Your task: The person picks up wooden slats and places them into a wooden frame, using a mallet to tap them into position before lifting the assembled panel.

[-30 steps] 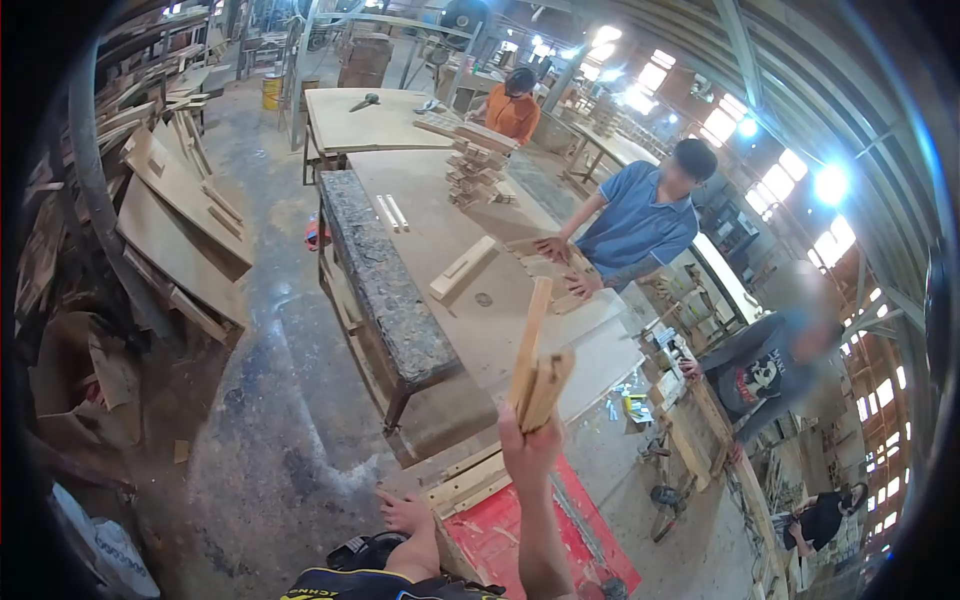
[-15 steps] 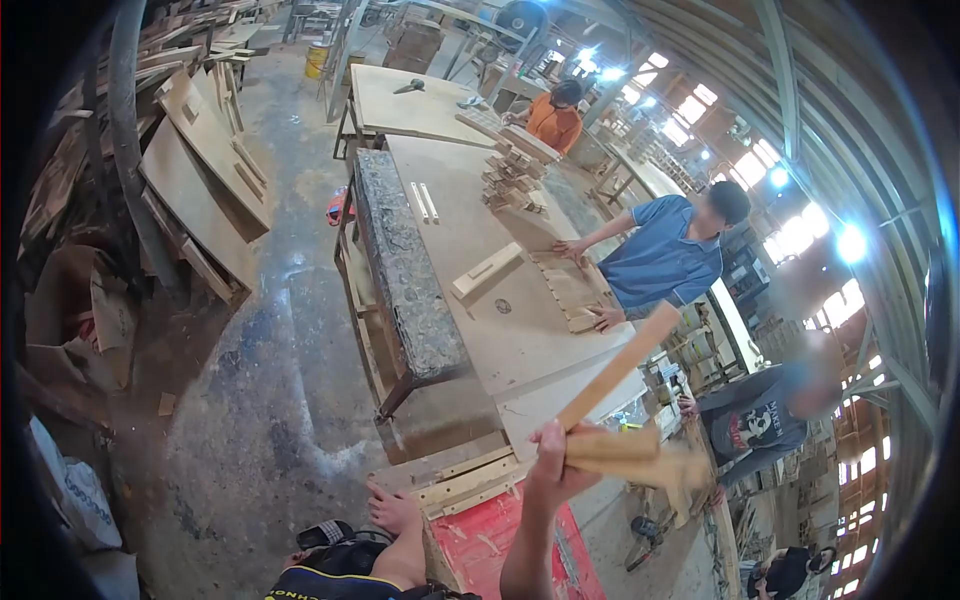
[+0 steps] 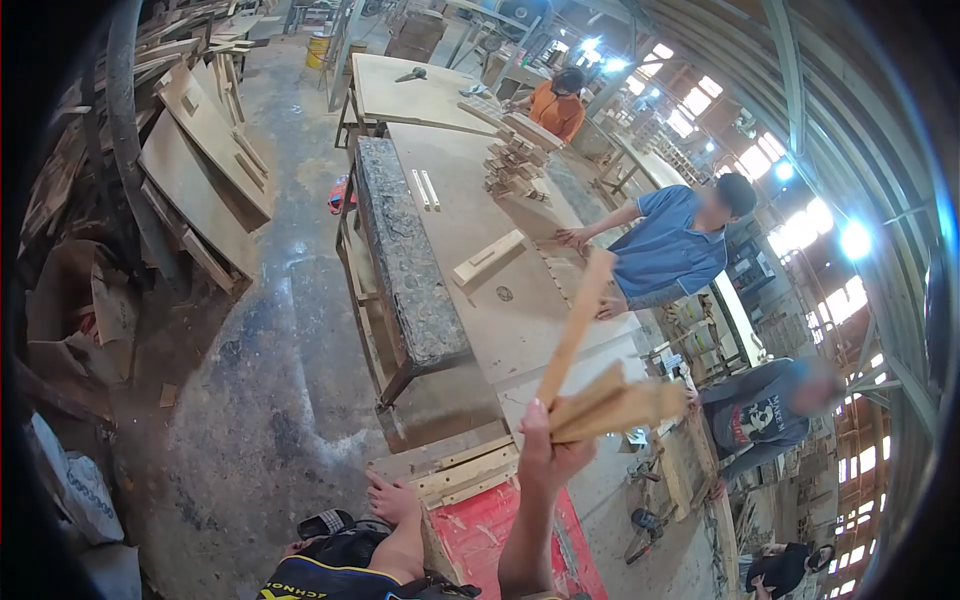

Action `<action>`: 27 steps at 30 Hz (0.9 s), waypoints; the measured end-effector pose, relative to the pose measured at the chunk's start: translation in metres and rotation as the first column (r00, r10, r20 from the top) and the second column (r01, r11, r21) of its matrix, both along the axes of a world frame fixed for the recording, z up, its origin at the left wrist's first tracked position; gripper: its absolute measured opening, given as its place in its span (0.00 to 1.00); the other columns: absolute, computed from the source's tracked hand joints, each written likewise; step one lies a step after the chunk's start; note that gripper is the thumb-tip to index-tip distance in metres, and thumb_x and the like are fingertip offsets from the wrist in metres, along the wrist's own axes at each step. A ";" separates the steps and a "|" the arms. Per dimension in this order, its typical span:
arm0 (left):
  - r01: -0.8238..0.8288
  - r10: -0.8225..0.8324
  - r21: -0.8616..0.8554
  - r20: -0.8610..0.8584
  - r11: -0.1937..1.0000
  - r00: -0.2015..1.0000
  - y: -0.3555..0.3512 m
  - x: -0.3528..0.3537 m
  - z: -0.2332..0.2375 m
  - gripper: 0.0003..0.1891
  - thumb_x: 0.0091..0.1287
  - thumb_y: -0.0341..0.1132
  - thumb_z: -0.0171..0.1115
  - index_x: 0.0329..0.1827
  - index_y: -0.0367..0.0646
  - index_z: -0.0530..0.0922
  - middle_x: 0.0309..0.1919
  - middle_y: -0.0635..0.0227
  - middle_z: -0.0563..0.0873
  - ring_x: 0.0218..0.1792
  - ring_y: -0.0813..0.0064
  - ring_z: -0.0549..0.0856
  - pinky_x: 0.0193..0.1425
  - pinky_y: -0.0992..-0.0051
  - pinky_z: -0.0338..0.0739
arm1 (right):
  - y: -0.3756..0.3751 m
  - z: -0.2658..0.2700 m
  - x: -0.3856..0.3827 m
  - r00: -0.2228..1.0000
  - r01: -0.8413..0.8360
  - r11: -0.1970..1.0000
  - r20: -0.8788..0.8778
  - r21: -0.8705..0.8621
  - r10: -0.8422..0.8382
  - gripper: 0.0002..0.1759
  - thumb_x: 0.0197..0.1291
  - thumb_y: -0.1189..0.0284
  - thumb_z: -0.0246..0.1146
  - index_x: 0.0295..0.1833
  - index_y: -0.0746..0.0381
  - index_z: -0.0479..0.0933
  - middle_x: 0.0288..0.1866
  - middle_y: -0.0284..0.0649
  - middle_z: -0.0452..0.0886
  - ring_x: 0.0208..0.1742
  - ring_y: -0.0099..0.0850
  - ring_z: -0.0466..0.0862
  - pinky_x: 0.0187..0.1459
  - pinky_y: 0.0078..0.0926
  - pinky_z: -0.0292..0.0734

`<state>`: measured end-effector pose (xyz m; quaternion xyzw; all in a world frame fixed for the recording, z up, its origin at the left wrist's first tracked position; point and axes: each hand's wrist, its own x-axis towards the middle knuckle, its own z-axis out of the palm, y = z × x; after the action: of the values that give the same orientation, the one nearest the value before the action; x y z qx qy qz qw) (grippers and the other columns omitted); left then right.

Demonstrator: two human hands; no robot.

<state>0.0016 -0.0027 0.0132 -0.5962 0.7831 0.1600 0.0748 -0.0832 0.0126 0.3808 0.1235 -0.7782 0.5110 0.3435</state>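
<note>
Raised over the bench, my right hand (image 3: 556, 456) is closed round several light wooden strips. One long wooden strip (image 3: 572, 335) points up and away, and a fan of shorter wooden strips (image 3: 615, 405) juts out to the right. My left hand (image 3: 394, 499) rests with its fingers stretched out on the near end of some wooden boards (image 3: 465, 474). Small holes show along those boards. Beside them lies a red surface (image 3: 470, 535) with pale scuffs, partly hidden by my right forearm.
A person in blue (image 3: 665, 240) stands at the long worktable (image 3: 450, 190), hands on wooden pieces. Another person in dark clothes (image 3: 755, 420) is at the right. A stone-like slab (image 3: 405, 260) borders the table, a wood stack (image 3: 515, 170) sits on it, and a power tool (image 3: 645, 525) lies lower right.
My right hand has shifted slightly left, and the wooden strips have turned, the long one's tip swinging left and up. My left hand stays on the boards.
</note>
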 end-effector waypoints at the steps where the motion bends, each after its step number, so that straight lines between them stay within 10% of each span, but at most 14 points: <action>1: 0.001 -0.001 -0.004 -0.002 1.000 1.000 0.000 0.001 0.001 0.39 0.57 0.47 0.61 0.75 0.52 0.60 0.48 0.60 0.78 0.44 0.61 0.82 0.49 0.63 0.73 | -0.001 0.000 0.002 1.000 -0.003 1.000 0.002 -0.011 0.003 0.08 0.59 0.78 0.61 0.29 0.71 0.75 0.20 0.38 0.77 0.20 0.22 0.77 0.25 0.21 0.74; 6: 0.005 -0.007 -0.051 -0.039 0.999 0.999 0.001 0.001 -0.001 0.38 0.58 0.46 0.60 0.74 0.52 0.61 0.48 0.60 0.79 0.45 0.61 0.82 0.49 0.63 0.74 | -0.012 0.018 0.010 0.999 -0.053 0.982 -0.002 -0.180 0.054 0.09 0.59 0.77 0.62 0.27 0.70 0.75 0.20 0.38 0.78 0.20 0.22 0.77 0.24 0.21 0.72; 9: 0.003 -0.004 -0.030 -0.025 1.000 1.000 0.000 0.002 0.000 0.39 0.58 0.46 0.61 0.74 0.51 0.60 0.48 0.59 0.78 0.46 0.61 0.82 0.51 0.63 0.73 | 0.006 0.000 -0.010 0.997 0.048 0.999 0.057 0.004 -0.048 0.09 0.59 0.77 0.61 0.27 0.70 0.75 0.20 0.38 0.77 0.20 0.22 0.77 0.23 0.21 0.72; 14: -0.015 0.014 -0.007 -0.062 1.000 0.998 0.000 0.000 -0.002 0.39 0.58 0.46 0.62 0.74 0.51 0.60 0.49 0.59 0.78 0.47 0.61 0.82 0.51 0.62 0.73 | 0.005 0.003 0.002 0.992 -0.036 0.953 -0.128 -0.300 -0.003 0.09 0.59 0.77 0.62 0.27 0.69 0.76 0.19 0.34 0.76 0.21 0.21 0.76 0.24 0.20 0.71; 17: -0.018 0.019 0.022 -0.037 1.000 0.999 0.000 0.001 0.003 0.38 0.59 0.46 0.62 0.74 0.51 0.60 0.50 0.58 0.78 0.47 0.60 0.81 0.50 0.62 0.73 | 0.034 -0.001 -0.001 0.988 0.017 0.972 -0.154 0.234 0.020 0.10 0.59 0.78 0.62 0.25 0.68 0.75 0.19 0.34 0.76 0.21 0.20 0.76 0.25 0.20 0.71; 25: -0.006 0.007 0.025 -0.062 1.000 0.998 0.000 0.002 0.003 0.38 0.59 0.45 0.61 0.75 0.51 0.60 0.49 0.58 0.78 0.45 0.59 0.83 0.50 0.60 0.74 | 0.026 0.022 0.010 0.984 -0.056 0.932 -0.179 -0.359 -0.010 0.09 0.57 0.78 0.64 0.25 0.67 0.74 0.22 0.37 0.78 0.21 0.21 0.74 0.25 0.22 0.70; 27: 0.000 0.000 0.011 -0.041 1.000 0.999 0.000 -0.002 -0.001 0.38 0.60 0.45 0.60 0.75 0.51 0.60 0.49 0.59 0.79 0.46 0.59 0.83 0.51 0.60 0.74 | 0.038 0.023 0.006 0.999 0.021 0.998 -0.038 -0.063 -0.023 0.08 0.56 0.77 0.65 0.27 0.68 0.75 0.24 0.39 0.78 0.22 0.23 0.75 0.26 0.25 0.71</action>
<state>-0.0008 -0.0024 0.0127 -0.5923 0.7836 0.1769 0.0620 -0.0773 0.0502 0.4041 0.1140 -0.7563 0.5289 0.3679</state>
